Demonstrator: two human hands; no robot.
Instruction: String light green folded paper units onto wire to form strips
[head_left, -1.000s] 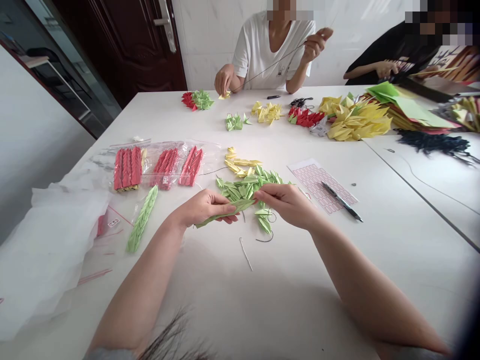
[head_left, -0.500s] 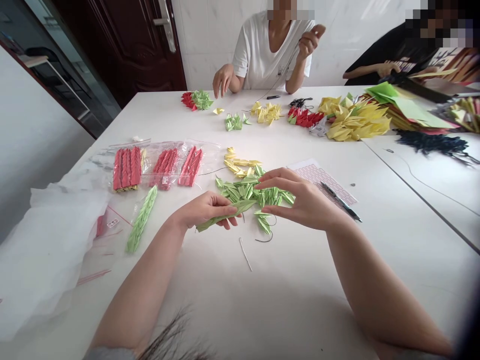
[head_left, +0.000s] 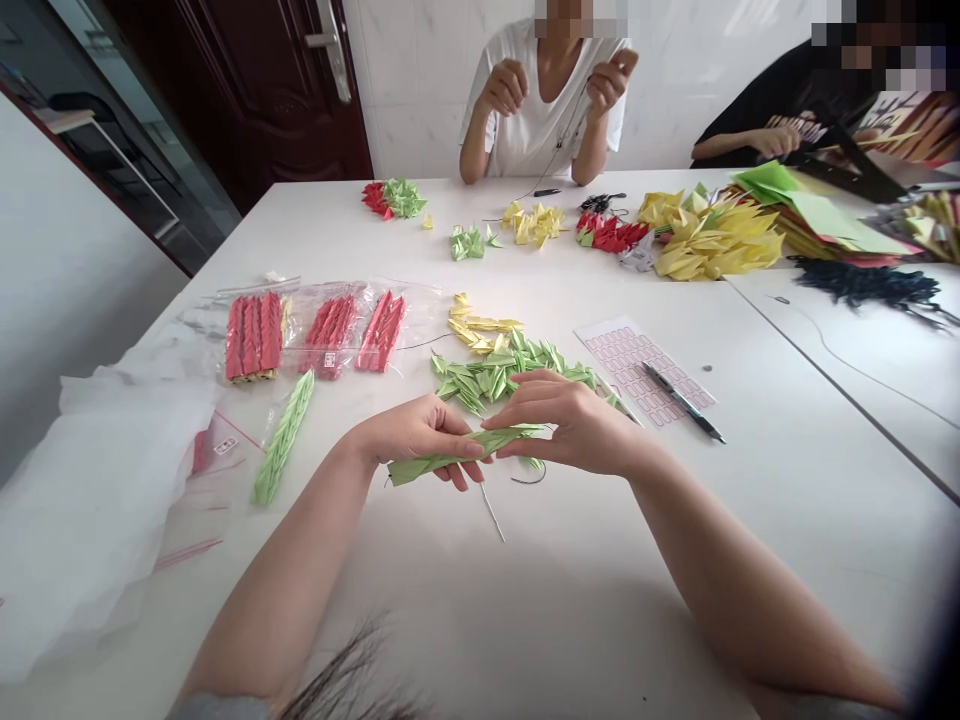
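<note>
A strand of stacked green folded-paper pieces (head_left: 424, 467) is held above the table, tilted slightly up to the right. My left hand (head_left: 420, 430) is closed on its middle, thumb on top. The fingers of my right hand (head_left: 570, 425) pinch around its right end; a dark thread shows at the left end. Just beyond lies a pile of loose green folded-paper pieces (head_left: 480, 380), partly covered by my right hand. A long needle (head_left: 493, 513) rests on the table below my hands, near a curl of dark thread (head_left: 531, 480).
Left are a finished green strand (head_left: 283, 440), bagged red strands (head_left: 255, 335) and crumpled white plastic (head_left: 90, 500). Yellow pieces (head_left: 480, 325) lie behind the pile. A pen (head_left: 682, 402) overlaps a label sheet (head_left: 637, 365). Two people sit across, beside paper heaps (head_left: 712, 240).
My right hand has moved left and down from above the pile and closed on the strand's right end. The strand sits slightly lower. The person opposite has raised one hand from the table.
</note>
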